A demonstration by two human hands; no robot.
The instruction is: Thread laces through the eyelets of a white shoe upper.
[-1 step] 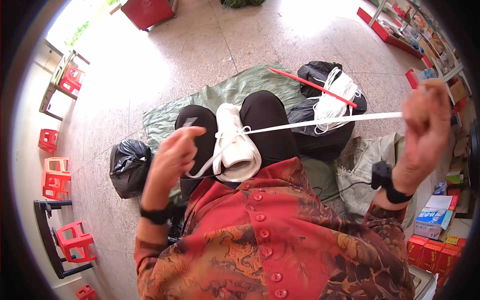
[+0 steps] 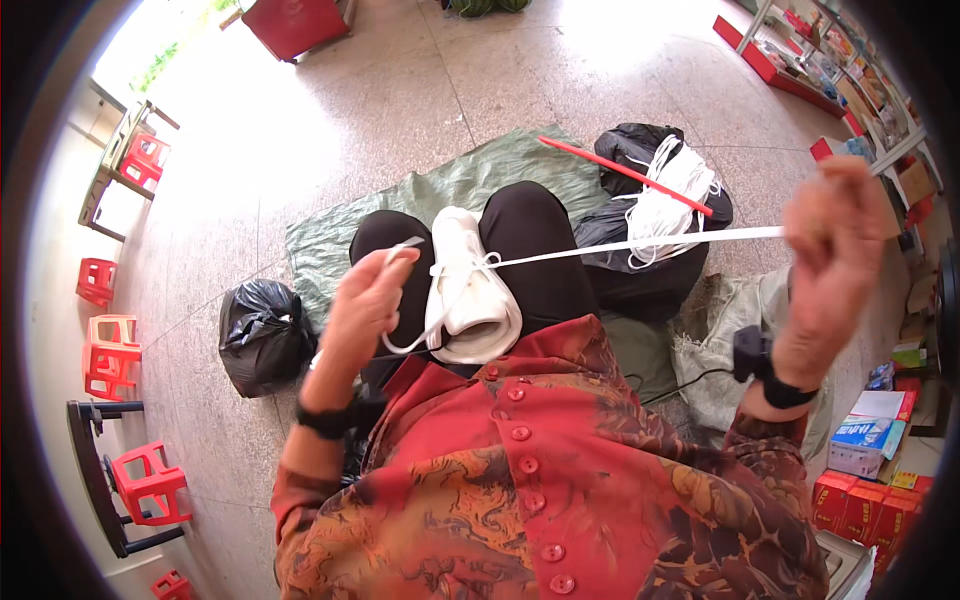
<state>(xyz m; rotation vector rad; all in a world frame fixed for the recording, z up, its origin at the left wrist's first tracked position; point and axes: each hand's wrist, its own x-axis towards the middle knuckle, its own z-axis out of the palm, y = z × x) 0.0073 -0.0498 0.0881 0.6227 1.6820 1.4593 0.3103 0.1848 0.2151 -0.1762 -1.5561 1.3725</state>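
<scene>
Both forearms enter from the lower part of the frame with the elbows held out, leaving the hands wide apart on either side of the lap. The left hand (image 2: 362,312) sits left of centre, its wrist below it inside a black band (image 2: 325,422). The thumb and forefinger are pressed together and point toward the upper right, pinching a pale strip (image 2: 408,242) that pokes up past their tips; the other fingers curl in toward the palm.

The right hand (image 2: 835,235) is raised at the right side of the frame, higher than the left, with the forearm slanting up and outward from another dark wristband (image 2: 790,390). It grips the white lace (image 2: 640,244), which runs taut and nearly level from the shoe to the fingers; they are blurred, so exactly which of them close on it is hard to say.

The white shoe (image 2: 478,325) lies at the middle of the frame, between the black-trousered knees (image 2: 535,235), its toe toward the top and its opening toward the patterned shirt (image 2: 520,480). From its left side, a loose length of lace curves down and back up toward the left hand.
</scene>
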